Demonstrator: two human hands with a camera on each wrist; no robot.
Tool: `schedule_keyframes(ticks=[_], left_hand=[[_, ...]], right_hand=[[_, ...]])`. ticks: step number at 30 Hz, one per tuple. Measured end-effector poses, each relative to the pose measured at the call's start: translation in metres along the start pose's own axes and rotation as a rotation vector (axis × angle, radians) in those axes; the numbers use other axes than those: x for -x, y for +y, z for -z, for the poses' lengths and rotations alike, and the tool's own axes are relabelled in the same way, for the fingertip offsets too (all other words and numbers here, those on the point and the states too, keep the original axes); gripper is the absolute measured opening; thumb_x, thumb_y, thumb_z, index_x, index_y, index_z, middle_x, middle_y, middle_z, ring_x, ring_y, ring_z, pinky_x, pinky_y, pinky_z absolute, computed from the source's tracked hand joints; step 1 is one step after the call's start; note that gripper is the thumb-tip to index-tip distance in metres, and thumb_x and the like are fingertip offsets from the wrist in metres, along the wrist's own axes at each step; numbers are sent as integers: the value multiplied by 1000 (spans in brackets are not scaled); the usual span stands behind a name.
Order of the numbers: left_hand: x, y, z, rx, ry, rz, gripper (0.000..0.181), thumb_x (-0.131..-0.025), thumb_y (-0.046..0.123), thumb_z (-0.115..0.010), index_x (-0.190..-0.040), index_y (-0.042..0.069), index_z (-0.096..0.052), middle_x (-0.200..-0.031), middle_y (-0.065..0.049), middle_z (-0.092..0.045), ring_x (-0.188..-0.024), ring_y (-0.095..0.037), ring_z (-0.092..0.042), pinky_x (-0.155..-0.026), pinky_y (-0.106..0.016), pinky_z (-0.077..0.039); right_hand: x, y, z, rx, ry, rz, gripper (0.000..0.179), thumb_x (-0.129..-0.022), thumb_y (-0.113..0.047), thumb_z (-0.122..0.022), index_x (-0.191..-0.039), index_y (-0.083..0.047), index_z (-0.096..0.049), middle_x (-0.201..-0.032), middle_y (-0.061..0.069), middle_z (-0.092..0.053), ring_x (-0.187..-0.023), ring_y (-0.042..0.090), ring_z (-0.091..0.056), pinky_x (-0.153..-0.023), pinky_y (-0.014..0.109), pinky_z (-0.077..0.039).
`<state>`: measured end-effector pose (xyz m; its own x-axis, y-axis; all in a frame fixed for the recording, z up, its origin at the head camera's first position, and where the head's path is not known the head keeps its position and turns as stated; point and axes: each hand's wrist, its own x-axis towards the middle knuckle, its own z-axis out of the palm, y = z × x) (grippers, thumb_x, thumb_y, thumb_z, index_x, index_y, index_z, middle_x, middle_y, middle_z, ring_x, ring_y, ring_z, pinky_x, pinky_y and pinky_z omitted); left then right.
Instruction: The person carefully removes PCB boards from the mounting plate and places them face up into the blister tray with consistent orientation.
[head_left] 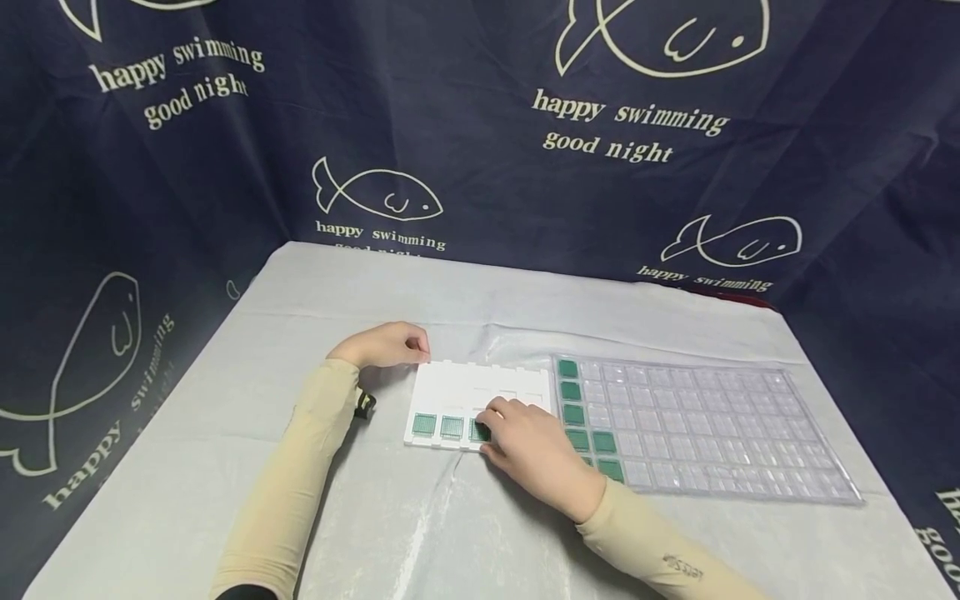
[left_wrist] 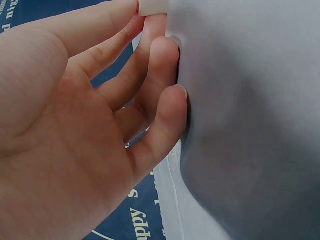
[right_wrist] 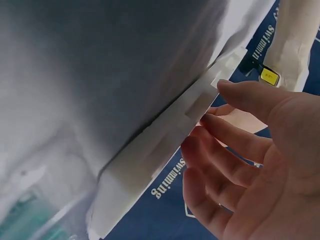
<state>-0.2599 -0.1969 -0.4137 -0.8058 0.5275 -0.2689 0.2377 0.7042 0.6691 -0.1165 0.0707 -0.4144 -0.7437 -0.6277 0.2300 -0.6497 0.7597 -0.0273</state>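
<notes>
A white slotted tray lies on the table, with small green square circuit boards in a row along its near side. My left hand is at the tray's far left corner; in the left wrist view its thumb and index finger pinch the white corner. Over the tray's near right part, my right hand has its fingertips and thumb around another green circuit board, partly hidden by the fingers. In the right wrist view the right hand is at the tray's edge; the board is hidden there.
A clear compartment tray stands right of the white tray, with several green boards in its left columns. A pale cloth covers the table. Dark printed curtains hang behind and at the sides.
</notes>
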Motion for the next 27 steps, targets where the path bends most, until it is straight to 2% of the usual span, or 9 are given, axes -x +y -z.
schedule_keyframes(ticks=[10, 18, 27], left_hand=[[-1, -1, -1, -6, 1, -8, 9, -98, 18, -64, -97, 12, -70, -114, -7, -70, -108, -24, -59, -105, -48, -44], [0, 0, -1, -2, 0, -13, 9, -98, 17, -64, -96, 11, -70, -111, -7, -70, -108, -24, -59, -106, -48, -44], [0, 0, 0, -2, 4, -22, 10, -98, 18, -64, -97, 11, -71, -114, -8, -71, -114, -27, -60, -110, -51, -42]], right_hand=[[-6, -5, -5, 126, 22, 19, 28, -83, -33, -82, -100, -14, -69, -92, -5, -64, -80, 15, -62, -64, 28, -45], [-7, -5, -6, 91, 8, -6, 28, -82, -32, -84, -98, -14, -69, -88, -5, -63, -78, 14, -62, -64, 28, -46], [-6, -6, -7, 101, 43, 1, 29, -81, -31, -84, -99, -14, -68, -90, -4, -63, -82, 15, -61, -65, 29, -46]])
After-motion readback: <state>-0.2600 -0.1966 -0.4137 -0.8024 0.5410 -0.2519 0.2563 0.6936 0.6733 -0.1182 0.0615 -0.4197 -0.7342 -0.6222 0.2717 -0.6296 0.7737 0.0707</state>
